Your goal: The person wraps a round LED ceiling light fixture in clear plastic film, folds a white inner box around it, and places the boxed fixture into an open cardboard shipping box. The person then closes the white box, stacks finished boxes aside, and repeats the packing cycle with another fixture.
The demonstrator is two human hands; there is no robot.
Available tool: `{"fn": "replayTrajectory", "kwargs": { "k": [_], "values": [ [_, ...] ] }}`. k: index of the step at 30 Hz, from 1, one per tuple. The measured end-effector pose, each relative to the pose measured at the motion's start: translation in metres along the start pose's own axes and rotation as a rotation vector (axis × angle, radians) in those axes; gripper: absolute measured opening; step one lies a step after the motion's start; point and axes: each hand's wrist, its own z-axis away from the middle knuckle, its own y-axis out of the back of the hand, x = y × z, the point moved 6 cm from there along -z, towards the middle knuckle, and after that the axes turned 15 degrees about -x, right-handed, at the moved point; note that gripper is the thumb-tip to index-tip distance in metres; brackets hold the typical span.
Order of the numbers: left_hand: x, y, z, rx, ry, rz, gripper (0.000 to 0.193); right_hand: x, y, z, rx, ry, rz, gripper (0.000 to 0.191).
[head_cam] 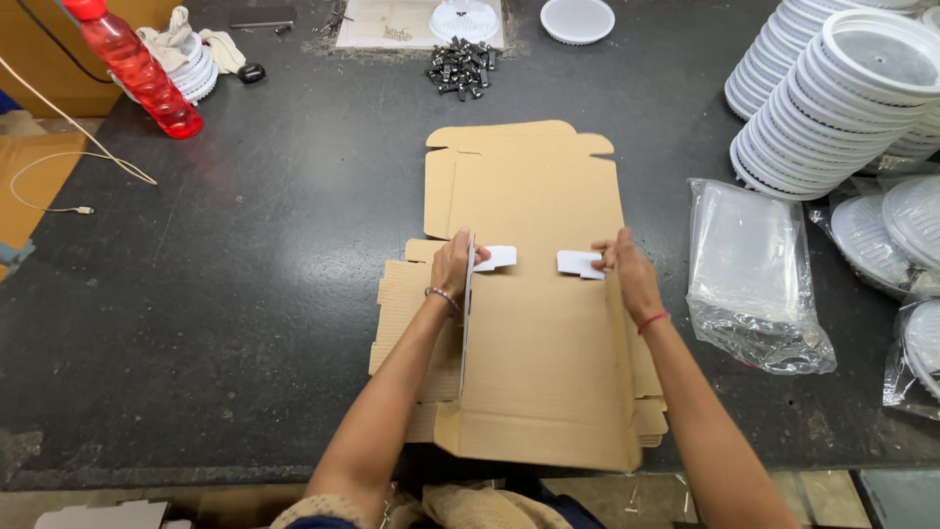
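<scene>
Box: a flat brown corrugated cardboard box blank [534, 323] lies mid-surface on the dark stone surface [245, 294].
Left hand [453, 266]: pinches the raised left side flap upright.
Right hand [627, 269]: grips the right flap, holding both walls up.
Nearby: stacked white round plastic lids [842, 88], clear plastic bags [749, 269], red plastic bottle [137, 69].

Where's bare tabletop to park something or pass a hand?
Biggest free patch: dark table left of the flat cardboard box, below the red bottle and white cable. A smaller strip lies between the box top and the metal clips. The right side is crowded: plastic bag pack, stacked white lids.
</scene>
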Motion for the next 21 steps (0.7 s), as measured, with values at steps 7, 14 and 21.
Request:
{"fn": "replayTrajectory", "kwargs": {
  "k": [7, 14, 21],
  "values": [
    [0.009, 0.016, -0.008, -0.006, -0.221, -0.135, 0.057, -0.009, 0.042, -0.003, 0.007, 0.083, 0.134, 0.074],
    [-0.033, 0.037, 0.158, 0.273, -0.351, 0.207, 0.038, 0.045, 0.093, 0.154, 0.3, 0.145, -0.086, 0.064],
    [-0.015, -0.049, 0.272, 0.069, -0.53, -0.036, 0.035, 0.064, 0.047, 0.264, 0.45, 0.162, -0.103, 0.055]
  ]
}}
